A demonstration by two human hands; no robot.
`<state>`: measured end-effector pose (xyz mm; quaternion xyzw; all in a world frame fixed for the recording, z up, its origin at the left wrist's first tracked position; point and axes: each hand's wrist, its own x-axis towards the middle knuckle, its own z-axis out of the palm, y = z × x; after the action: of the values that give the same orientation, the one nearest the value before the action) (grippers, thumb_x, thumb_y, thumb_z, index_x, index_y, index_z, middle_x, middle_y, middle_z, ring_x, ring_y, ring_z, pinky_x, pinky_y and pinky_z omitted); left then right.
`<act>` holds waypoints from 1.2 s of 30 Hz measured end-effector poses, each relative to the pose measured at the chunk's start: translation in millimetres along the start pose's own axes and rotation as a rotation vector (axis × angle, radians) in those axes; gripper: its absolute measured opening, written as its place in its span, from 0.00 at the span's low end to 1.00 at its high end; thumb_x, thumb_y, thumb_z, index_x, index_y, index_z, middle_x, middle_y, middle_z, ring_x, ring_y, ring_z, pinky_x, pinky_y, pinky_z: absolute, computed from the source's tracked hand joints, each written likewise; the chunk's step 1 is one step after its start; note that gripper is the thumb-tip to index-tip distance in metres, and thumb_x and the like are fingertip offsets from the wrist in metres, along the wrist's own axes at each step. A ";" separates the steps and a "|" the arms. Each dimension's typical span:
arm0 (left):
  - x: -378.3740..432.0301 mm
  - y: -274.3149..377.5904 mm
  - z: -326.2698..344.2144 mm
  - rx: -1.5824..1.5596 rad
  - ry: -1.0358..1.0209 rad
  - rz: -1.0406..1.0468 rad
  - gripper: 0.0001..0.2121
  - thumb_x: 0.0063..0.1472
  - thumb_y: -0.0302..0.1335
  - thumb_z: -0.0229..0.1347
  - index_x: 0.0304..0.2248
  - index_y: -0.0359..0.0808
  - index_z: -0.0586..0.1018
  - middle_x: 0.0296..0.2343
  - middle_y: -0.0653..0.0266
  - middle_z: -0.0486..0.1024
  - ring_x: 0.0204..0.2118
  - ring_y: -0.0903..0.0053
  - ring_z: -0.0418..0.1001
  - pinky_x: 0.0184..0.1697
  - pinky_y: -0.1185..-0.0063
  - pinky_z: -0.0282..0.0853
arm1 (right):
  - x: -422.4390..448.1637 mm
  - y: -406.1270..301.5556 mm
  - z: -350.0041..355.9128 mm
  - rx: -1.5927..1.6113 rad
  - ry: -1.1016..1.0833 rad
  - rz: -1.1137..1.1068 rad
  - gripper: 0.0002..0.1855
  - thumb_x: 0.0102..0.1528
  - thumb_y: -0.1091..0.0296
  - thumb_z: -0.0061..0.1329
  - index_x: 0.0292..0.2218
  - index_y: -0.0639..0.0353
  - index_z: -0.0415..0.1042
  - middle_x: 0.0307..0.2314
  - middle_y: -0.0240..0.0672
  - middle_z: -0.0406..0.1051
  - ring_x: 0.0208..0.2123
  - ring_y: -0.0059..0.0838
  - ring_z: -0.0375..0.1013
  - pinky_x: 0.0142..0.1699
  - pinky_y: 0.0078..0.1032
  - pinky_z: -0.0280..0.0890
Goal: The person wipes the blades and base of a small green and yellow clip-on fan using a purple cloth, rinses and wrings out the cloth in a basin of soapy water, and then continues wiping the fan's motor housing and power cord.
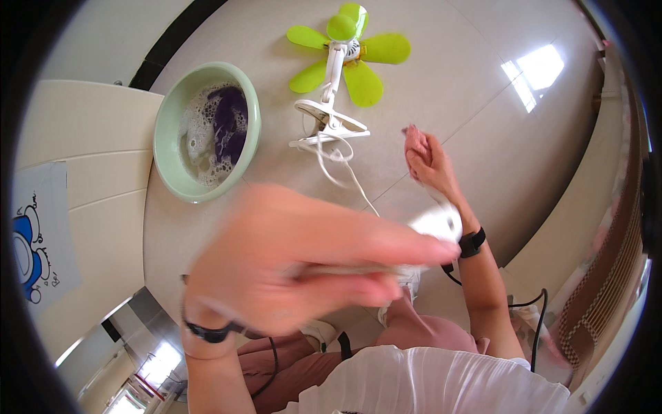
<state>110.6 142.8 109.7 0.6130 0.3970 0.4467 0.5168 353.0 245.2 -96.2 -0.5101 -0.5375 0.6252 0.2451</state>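
Close to the camera, my left hand (310,259) is blurred; its fingers pinch a thin white cord (362,269), with a white plastic piece (439,222), perhaps a plug or switch, by the fingertips. My right hand (437,168), farther off at the right, grips a bunched pink cloth (417,144). Beyond both hands, a clip-on fan with green blades (364,83) and a white clamp (331,124) rests on the tiled floor, its white cable (357,181) looped beside the clamp and running towards me.
A pale green basin (252,150) of sudsy water, with a dark purple cloth (227,124) in it, stands left of the fan. A cream cabinet (103,124) borders the left side. A bed or bench edge (558,217) curves along the right. Black cables (542,321) hang near my arms.
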 end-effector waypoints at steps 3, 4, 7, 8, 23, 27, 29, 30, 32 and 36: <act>1.0 -32.8 36.9 0.213 -0.404 -0.016 0.24 0.52 0.27 0.61 0.51 0.38 0.74 0.28 0.63 0.79 0.26 0.71 0.77 0.27 0.78 0.69 | 21.3 8.5 -5.0 -0.136 0.119 -0.351 0.27 0.57 0.80 0.45 0.57 0.64 0.57 0.46 0.39 0.65 0.45 0.24 0.69 0.43 0.23 0.70; -4.5 -38.3 47.2 0.349 -0.501 -0.068 0.27 0.52 0.27 0.61 0.54 0.39 0.71 0.27 0.64 0.78 0.27 0.69 0.77 0.29 0.77 0.69 | 22.4 -5.3 -0.7 -0.195 0.161 -0.423 0.28 0.57 0.81 0.46 0.58 0.62 0.57 0.48 0.39 0.64 0.47 0.27 0.68 0.46 0.25 0.70; -10.2 -60.3 69.9 0.560 -0.792 -0.298 0.33 0.51 0.28 0.62 0.58 0.40 0.65 0.37 0.59 0.75 0.40 0.62 0.74 0.47 0.65 0.67 | 24.4 -15.6 -9.9 -0.421 0.220 -0.457 0.30 0.54 0.82 0.49 0.57 0.57 0.60 0.52 0.41 0.62 0.52 0.32 0.66 0.50 0.30 0.68; -19.1 -70.4 74.4 0.666 -0.781 -0.279 0.34 0.51 0.29 0.62 0.58 0.39 0.65 0.41 0.57 0.73 0.45 0.60 0.72 0.52 0.60 0.63 | 25.9 -16.8 -12.6 -0.508 0.234 -0.439 0.31 0.52 0.82 0.50 0.57 0.55 0.61 0.53 0.41 0.62 0.53 0.34 0.66 0.51 0.32 0.68; -33.9 -79.9 -81.0 0.930 -0.218 -0.483 0.23 0.58 0.30 0.57 0.53 0.38 0.71 0.48 0.54 0.72 0.50 0.60 0.70 0.53 0.69 0.66 | 20.4 -23.6 55.9 -0.665 -0.095 -0.607 0.15 0.49 0.80 0.52 0.41 0.61 0.73 0.39 0.43 0.74 0.43 0.45 0.71 0.49 0.34 0.66; -75.1 -35.0 -178.0 1.150 -0.206 -0.652 0.22 0.58 0.28 0.56 0.53 0.39 0.71 0.47 0.55 0.73 0.49 0.59 0.70 0.52 0.69 0.67 | 9.7 -66.4 76.7 -0.626 -0.194 -0.624 0.14 0.51 0.80 0.50 0.41 0.60 0.74 0.33 0.42 0.74 0.37 0.46 0.73 0.42 0.34 0.68; -92.8 10.5 -208.7 1.372 -0.164 -0.800 0.21 0.57 0.27 0.57 0.51 0.37 0.72 0.46 0.53 0.73 0.48 0.58 0.70 0.52 0.68 0.66 | 5.1 -83.6 99.3 -0.573 -0.270 -0.632 0.14 0.51 0.79 0.50 0.41 0.60 0.74 0.32 0.42 0.74 0.36 0.45 0.73 0.40 0.33 0.69; -107.3 31.8 -222.5 1.507 -0.165 -0.831 0.21 0.56 0.27 0.57 0.50 0.36 0.73 0.45 0.53 0.74 0.47 0.57 0.71 0.51 0.68 0.66 | 3.6 -91.5 116.9 -0.571 -0.317 -0.722 0.16 0.50 0.80 0.51 0.41 0.58 0.74 0.33 0.42 0.74 0.34 0.44 0.73 0.38 0.32 0.70; -135.2 60.0 -243.2 1.640 -0.175 -0.893 0.20 0.56 0.26 0.57 0.49 0.34 0.74 0.44 0.53 0.74 0.46 0.57 0.71 0.50 0.67 0.67 | 4.6 -101.5 153.6 -0.643 -0.447 -0.833 0.17 0.49 0.79 0.49 0.42 0.57 0.74 0.33 0.41 0.74 0.37 0.43 0.73 0.41 0.34 0.69; -160.0 82.8 -252.9 1.672 -0.232 -1.076 0.18 0.54 0.27 0.59 0.46 0.34 0.76 0.41 0.53 0.76 0.44 0.57 0.72 0.48 0.67 0.67 | 12.2 -100.3 247.3 -0.599 -0.558 -1.104 0.17 0.45 0.78 0.46 0.40 0.62 0.71 0.31 0.39 0.73 0.40 0.39 0.72 0.47 0.35 0.64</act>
<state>-175.3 49.1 186.4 0.5581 0.7553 -0.3318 0.0884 101.4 181.6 -32.6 -0.0272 -0.9114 0.3410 0.2288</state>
